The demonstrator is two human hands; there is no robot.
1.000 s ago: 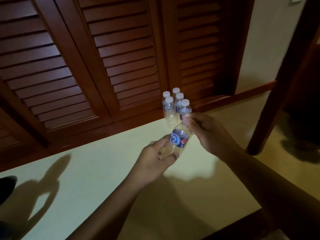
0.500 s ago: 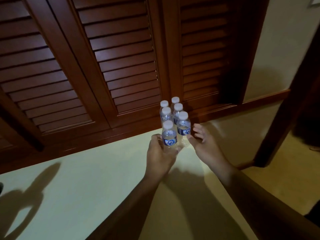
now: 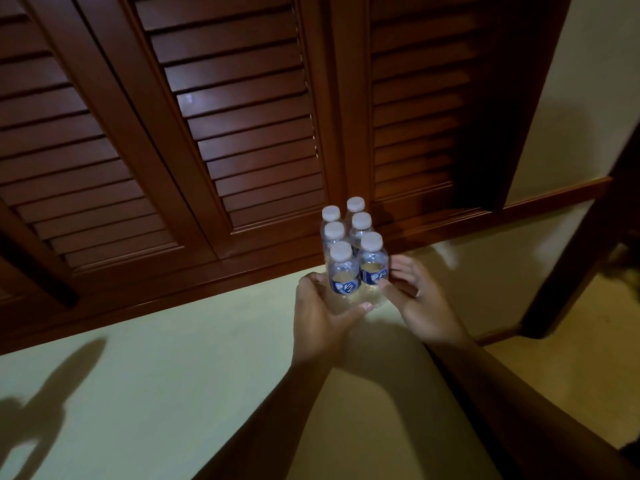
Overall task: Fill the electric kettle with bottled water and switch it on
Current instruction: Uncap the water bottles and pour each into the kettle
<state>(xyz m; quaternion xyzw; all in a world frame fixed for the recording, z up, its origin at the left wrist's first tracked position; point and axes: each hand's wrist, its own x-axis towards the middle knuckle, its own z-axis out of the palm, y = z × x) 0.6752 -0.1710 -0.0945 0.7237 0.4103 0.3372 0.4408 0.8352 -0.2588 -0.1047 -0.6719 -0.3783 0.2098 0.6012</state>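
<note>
Several small clear water bottles with white caps and blue labels stand upright in a tight cluster [image 3: 360, 223] on a pale surface, right against dark wooden louvred doors. My left hand [image 3: 318, 317] is wrapped around the lower part of the front-left bottle [image 3: 343, 275], which stands with the others. My right hand [image 3: 419, 306] is at the right of the cluster with its fingers spread, the fingertips touching the front-right bottle [image 3: 373, 265]. No kettle is in view.
The louvred wooden doors [image 3: 242, 116] fill the upper view directly behind the bottles. The pale surface [image 3: 173, 358] stretches left and toward me. A dark wooden post [image 3: 571, 271] slants down at the right, beside a cream wall.
One second ago both hands held one bottle tilted in the air. My left hand has since set it upright at the front left of the cluster, and my right hand has let go and opened.
</note>
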